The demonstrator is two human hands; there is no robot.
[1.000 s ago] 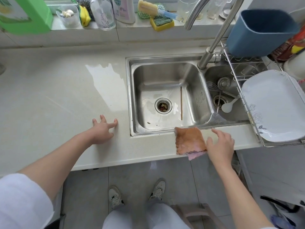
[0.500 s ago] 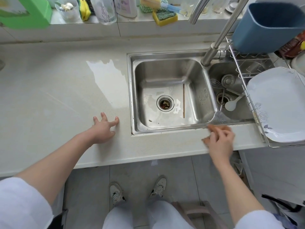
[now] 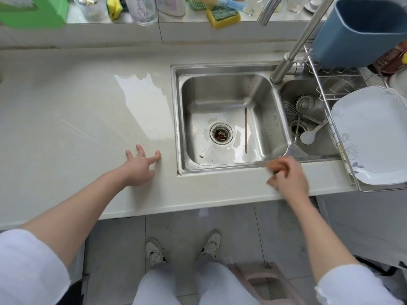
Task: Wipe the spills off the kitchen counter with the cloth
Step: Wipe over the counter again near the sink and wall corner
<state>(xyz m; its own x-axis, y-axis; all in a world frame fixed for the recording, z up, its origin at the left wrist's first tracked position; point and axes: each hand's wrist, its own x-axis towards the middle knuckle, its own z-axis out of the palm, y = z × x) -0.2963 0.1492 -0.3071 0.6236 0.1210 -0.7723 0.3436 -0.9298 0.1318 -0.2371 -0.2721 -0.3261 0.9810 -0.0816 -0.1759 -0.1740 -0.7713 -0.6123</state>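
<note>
Left sink basin holds one chopstick; right basin whisk, spoon; left hand fingers spread on counter; right hand bunches orange cloth.

**Bright daylight, wide-angle bend, one blurred hand**

Even daylight falls from the windowsill at 12 o'clock. Glare sheets the wet patch on the counter. The right hand is motion-blurred. Edges bow toward 3 and 9 o'clock.
</note>
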